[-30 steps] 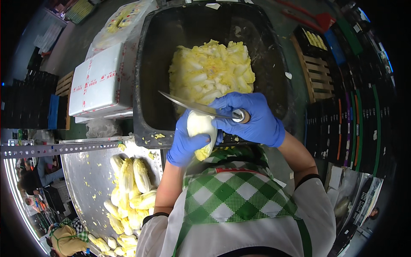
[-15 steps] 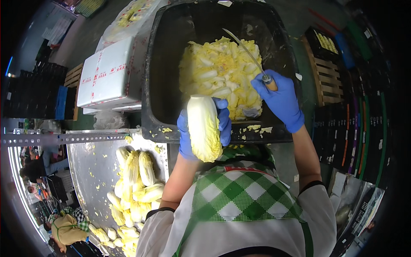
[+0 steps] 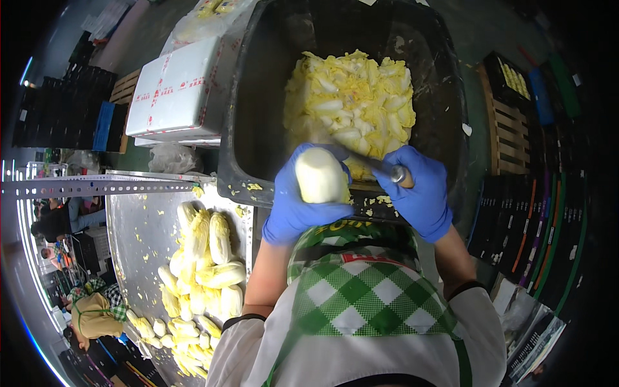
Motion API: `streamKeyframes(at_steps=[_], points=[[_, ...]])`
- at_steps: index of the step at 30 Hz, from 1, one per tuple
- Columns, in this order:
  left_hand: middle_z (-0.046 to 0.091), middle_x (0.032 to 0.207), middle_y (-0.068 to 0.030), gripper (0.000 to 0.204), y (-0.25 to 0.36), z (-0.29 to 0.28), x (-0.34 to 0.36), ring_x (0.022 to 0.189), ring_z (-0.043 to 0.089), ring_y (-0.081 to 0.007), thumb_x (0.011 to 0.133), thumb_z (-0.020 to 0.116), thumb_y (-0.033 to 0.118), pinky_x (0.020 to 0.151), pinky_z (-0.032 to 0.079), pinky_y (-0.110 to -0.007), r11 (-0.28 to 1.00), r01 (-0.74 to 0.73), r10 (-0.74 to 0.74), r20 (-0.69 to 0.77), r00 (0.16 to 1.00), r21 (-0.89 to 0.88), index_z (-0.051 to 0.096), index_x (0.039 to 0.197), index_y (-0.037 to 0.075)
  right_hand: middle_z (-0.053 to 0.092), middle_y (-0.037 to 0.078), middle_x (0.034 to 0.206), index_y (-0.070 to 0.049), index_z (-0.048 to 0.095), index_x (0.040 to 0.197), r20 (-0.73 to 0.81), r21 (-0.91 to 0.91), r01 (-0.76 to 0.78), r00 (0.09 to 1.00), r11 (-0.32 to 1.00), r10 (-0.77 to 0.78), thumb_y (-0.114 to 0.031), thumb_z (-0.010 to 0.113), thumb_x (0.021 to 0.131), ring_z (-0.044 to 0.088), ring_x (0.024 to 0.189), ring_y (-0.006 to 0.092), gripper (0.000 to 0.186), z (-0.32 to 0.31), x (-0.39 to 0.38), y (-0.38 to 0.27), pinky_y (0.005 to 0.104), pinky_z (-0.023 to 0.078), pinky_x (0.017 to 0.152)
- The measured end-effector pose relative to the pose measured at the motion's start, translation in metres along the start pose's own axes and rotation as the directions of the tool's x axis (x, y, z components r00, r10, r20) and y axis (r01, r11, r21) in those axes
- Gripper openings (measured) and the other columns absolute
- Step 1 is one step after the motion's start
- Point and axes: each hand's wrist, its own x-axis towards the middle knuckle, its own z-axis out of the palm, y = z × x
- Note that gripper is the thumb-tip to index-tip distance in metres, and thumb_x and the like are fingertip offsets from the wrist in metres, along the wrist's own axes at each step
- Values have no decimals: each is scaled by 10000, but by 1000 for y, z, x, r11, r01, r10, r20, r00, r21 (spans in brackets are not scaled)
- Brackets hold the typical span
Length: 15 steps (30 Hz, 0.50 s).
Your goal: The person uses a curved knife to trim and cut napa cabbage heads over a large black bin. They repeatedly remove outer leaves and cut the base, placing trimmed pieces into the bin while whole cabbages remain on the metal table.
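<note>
My left hand [image 3: 293,205], in a blue glove, is closed around a napa cabbage [image 3: 319,175] whose pale cut base faces up. In my right hand [image 3: 419,193], also gloved in blue, a knife is gripped by its wooden handle [image 3: 405,177]. Its blade [image 3: 367,162] points left, close to the cabbage, and its tip is blurred. Whether blade and cabbage touch I cannot tell. Both hands are over the near rim of a large black tub [image 3: 258,177]. Inside it lies a heap of yellow cabbage leaves and trimmings [image 3: 361,97].
To the left, a metal table [image 3: 138,238] carries a pile of napa cabbages [image 3: 200,258]. A white foam box [image 3: 174,87] stands left of the tub. Wooden pallets [image 3: 506,132] and stacked black crates [image 3: 516,219] are on the right. Another person [image 3: 97,316] is at lower left.
The cabbage has been tipped so its base faces up. The knife has come down and left to beside it, and my right hand has lowered toward the tub's near rim.
</note>
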Motion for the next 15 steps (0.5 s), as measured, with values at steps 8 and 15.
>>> streamKeyframes(at_steps=[8,15], points=[[660,888,-63,480,-2,30,-1,780,650,-174,606,928,189,709,537,-301,799,-177,258,-62,964,574,695,993,28,463,60,629,-94,560,749,152,-327,345,938,880,-312,-216,837,736,504,504,255,303,-24,9,9,372,392,464],[690,928,-100,477,2,31,-9,833,656,-209,583,923,165,731,533,-325,642,-270,338,51,940,718,677,972,39,521,108,661,-84,558,766,148,-201,202,973,958,-174,-195,787,785,560,557,314,255,-22,1,28,405,436,503]])
